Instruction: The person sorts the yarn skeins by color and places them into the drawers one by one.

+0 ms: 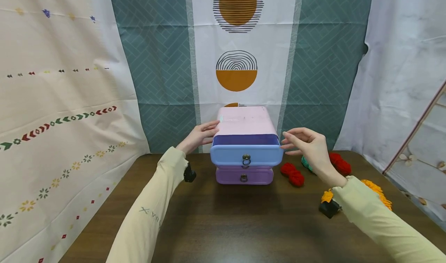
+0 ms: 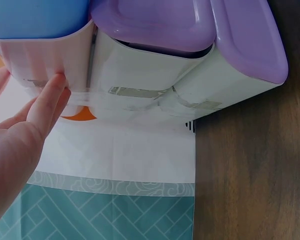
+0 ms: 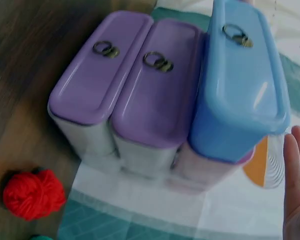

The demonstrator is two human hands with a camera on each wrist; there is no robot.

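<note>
A small stacked drawer unit stands on the table, its pink top casing [image 1: 245, 119] above two purple drawers [image 1: 228, 176] with ring pulls. The blue top drawer [image 1: 226, 154] is pulled partly out; its dark blue interior shows behind the front. My left hand [image 1: 199, 136] rests its fingertips against the left side of the pink casing, fingers fairly straight, as the left wrist view shows. Beside the right end of the blue drawer is my right hand [image 1: 308, 146], its fingers extended and nothing held. Whether those fingertips touch the drawer I cannot tell.
Red yarn [image 1: 292, 174] lies right of the drawers, with more red yarn [image 1: 339, 164] and green yarn [image 1: 306, 164] behind my right hand. Orange yarn [image 1: 378, 193] sits by the right sleeve. A patterned curtain [image 1: 167, 61] hangs behind the table [image 1: 223, 224].
</note>
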